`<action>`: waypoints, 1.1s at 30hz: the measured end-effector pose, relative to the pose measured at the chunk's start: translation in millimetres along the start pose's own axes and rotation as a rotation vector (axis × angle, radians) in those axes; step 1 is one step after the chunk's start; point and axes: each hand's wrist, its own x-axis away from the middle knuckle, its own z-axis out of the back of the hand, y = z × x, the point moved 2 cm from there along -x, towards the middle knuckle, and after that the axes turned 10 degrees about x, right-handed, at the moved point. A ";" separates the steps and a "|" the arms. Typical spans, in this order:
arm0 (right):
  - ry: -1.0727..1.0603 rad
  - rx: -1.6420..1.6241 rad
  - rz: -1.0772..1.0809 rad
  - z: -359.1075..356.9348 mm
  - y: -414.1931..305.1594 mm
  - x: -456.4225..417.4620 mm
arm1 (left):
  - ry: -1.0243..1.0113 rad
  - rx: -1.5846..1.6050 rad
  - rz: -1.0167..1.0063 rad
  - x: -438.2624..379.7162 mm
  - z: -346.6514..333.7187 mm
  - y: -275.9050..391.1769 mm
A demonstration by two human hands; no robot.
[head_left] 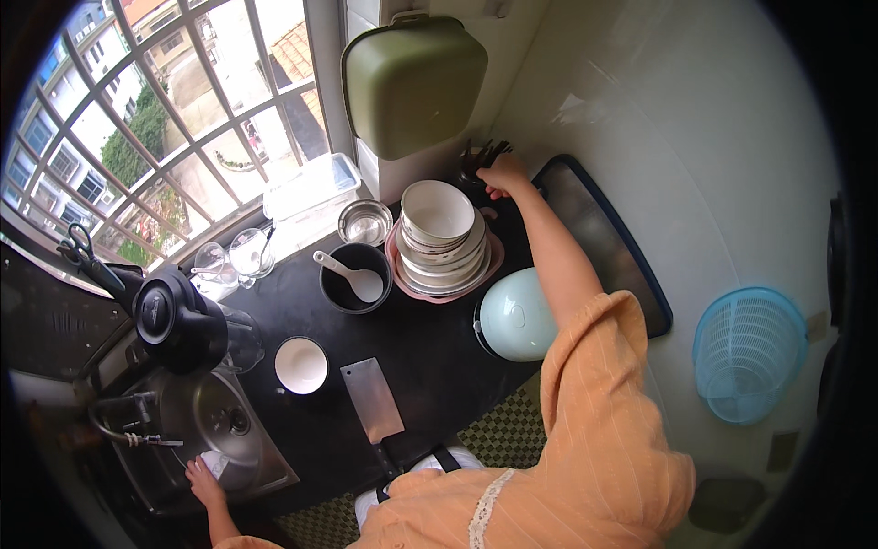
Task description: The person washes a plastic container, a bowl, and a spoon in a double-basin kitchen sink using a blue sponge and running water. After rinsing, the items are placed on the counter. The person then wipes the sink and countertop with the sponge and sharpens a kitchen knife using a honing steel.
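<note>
Over the stainless steel sink (260,449), my left hand (204,482) grips a small white object (215,464) near the faucet (140,438); whether it is a cloth or a dish I cannot tell. My right hand (506,176) reaches to the back corner, its fingers curled at a holder of dark utensils (473,161). Whether it grips one of them is hidden. Just left of that hand, white bowls (439,209) and plates are stacked in a pink basin (497,255). Below my right forearm sits a light blue lidded appliance (516,317).
A cleaver (374,398) lies on the black counter (439,350), handle towards me, beside a white bowl (302,365). Behind stand a black pot (333,291) with a white rice paddle (357,278), a steel bowl (365,223), glass cups (247,252) and a black-lidded jug (180,320).
</note>
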 end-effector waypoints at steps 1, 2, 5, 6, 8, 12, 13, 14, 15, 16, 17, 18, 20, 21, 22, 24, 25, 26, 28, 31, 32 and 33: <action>-0.085 0.008 -0.038 -1.9 -7.2 9.7 | 0.003 -0.015 -0.046 -3.7 -2.9 -2.6; -0.172 0.015 -0.074 -8.1 -17.7 19.2 | 0.006 -0.017 -0.038 -5.3 -5.4 -5.0; -0.211 0.176 -0.056 -18.1 -40.6 45.0 | 0.029 -0.025 -0.055 -8.3 -12.3 -8.1; -0.216 0.194 -0.073 -24.1 -40.6 44.5 | 0.051 -0.033 -0.087 -9.2 -13.5 -8.3; -0.233 0.193 -0.106 -40.8 -31.9 36.2 | 0.093 -0.051 -0.138 -11.7 -16.1 -10.5; -0.208 0.111 -0.160 -74.5 -25.6 23.5 | 0.101 -0.033 -0.150 -6.9 -13.7 -20.4; -0.182 0.090 -0.176 -83.1 -25.8 19.4 | 0.084 -0.013 -0.142 -5.3 -7.9 -23.3; -0.097 0.042 -0.233 -94.2 2.5 -3.6 | 0.058 0.078 -0.097 -9.5 4.7 -11.1; -0.177 0.002 -0.245 -102.1 5.1 -12.7 | 0.027 0.157 -0.030 -4.0 25.3 0.0; -0.259 -0.040 -0.248 -108.3 1.8 -18.6 | -0.001 0.234 0.045 3.3 37.0 2.0; -0.298 -0.152 -0.289 -115.6 0.6 -22.2 | -0.006 0.371 0.078 5.1 33.3 -6.2; -0.339 -0.261 -0.328 -125.0 -3.5 -26.8 | -0.004 0.506 0.118 5.6 26.1 -19.8; -0.316 -0.530 -0.464 -140.0 5.6 -37.6 | -0.120 0.958 0.302 -0.4 8.0 -32.4; -0.283 -0.610 -0.534 -146.3 21.7 -45.1 | -0.267 1.124 0.381 1.2 26.9 -5.3; -0.241 -0.596 -0.575 -147.8 44.2 -54.6 | -0.427 1.286 0.449 6.0 73.1 42.4; -0.254 -0.483 -0.476 -145.3 44.0 -61.4 | -0.564 1.582 0.463 15.8 85.6 61.3; -0.278 -0.376 -0.362 -140.2 40.8 -59.0 | -0.693 1.643 0.440 18.1 95.6 74.3; -0.264 -0.304 -0.305 -135.0 40.0 -54.9 | -0.827 1.700 0.409 18.2 105.8 94.6; -0.222 -0.200 -0.216 -125.2 8.2 -28.4 | -0.929 1.745 0.359 26.1 143.0 133.7; -0.123 -0.036 -0.174 -88.1 -36.9 30.5 | -0.946 1.753 0.259 25.0 182.6 192.4; -0.066 -0.017 -0.175 -82.8 -35.3 36.6 | -0.971 1.719 0.185 18.8 195.1 214.4; -0.013 -0.003 -0.168 -78.7 -35.1 41.2 | -0.973 1.778 0.137 15.8 203.0 233.7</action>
